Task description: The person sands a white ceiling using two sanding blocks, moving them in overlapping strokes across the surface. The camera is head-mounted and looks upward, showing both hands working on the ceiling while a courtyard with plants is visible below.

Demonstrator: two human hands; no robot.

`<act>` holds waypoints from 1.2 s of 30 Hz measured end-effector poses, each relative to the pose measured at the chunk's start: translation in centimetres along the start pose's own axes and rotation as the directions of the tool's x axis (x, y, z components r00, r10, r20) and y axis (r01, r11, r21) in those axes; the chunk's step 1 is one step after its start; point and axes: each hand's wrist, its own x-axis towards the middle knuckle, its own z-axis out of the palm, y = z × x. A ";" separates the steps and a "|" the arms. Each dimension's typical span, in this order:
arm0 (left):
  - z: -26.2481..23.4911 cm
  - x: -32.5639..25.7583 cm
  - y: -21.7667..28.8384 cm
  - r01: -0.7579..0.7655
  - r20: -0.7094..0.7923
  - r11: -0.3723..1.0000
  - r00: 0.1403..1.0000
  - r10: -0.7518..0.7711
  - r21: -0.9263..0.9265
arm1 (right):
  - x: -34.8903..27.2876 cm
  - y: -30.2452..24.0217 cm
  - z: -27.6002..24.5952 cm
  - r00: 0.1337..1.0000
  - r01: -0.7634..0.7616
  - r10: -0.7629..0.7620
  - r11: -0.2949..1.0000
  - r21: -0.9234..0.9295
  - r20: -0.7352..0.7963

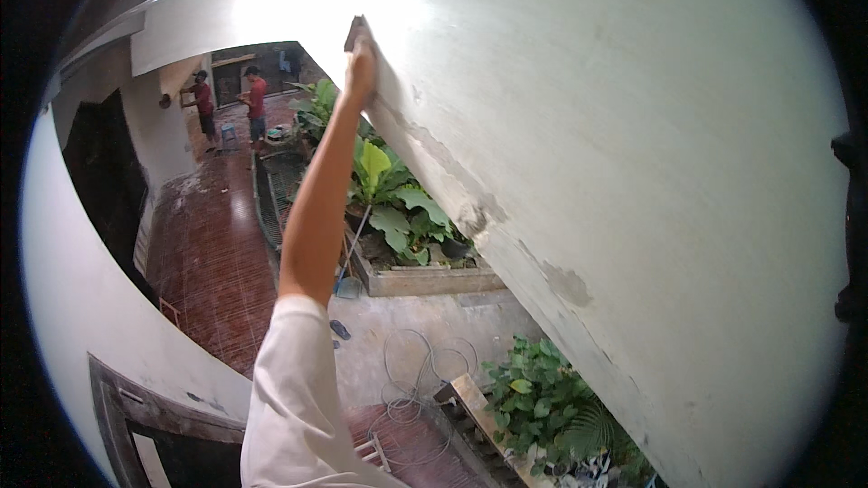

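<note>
My left hand [362, 72] is raised high at the end of a stretched arm in a light short sleeve. Its fingers are closed round a small flat brown piece [355, 29], whose exact kind I cannot make out. Hand and piece are up against the lower edge of a large white plastered wall panel [615, 117]. Along that edge the plaster is rough and chipped, with a broken lump [472, 219] and a bare grey patch [567, 283]. My right hand is out of view.
Far below runs a red tiled walkway [212, 262], where two people in red shirts [257, 98] stand. Leafy plants [398, 203] grow in a concrete-edged bed. A loose grey cable [407, 389] lies coiled near more green plants [542, 398]. A dark-framed opening [163, 411] is at lower left.
</note>
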 end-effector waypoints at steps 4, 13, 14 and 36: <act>0.5 1.8 -1.3 -0.059 -0.161 0.998 0.985 0.057 -0.007 | 0.9 -0.3 0.1 0.999 0.038 -0.039 0.990 -0.139 -0.006; 0.5 -8.6 -0.5 0.043 -0.228 0.964 0.974 0.019 0.263 | 2.9 -1.7 -1.1 0.997 0.070 -0.078 0.973 -0.221 -0.028; 0.3 -8.1 -0.2 0.025 -0.190 0.968 0.981 0.024 0.249 | 3.3 -2.0 -1.3 0.994 0.060 -0.072 0.989 -0.133 -0.083; -3.0 -1.6 -1.2 0.025 -0.095 0.701 0.994 0.062 0.712 | 2.8 -1.3 0.0 0.992 0.046 -0.058 0.994 -0.102 -0.116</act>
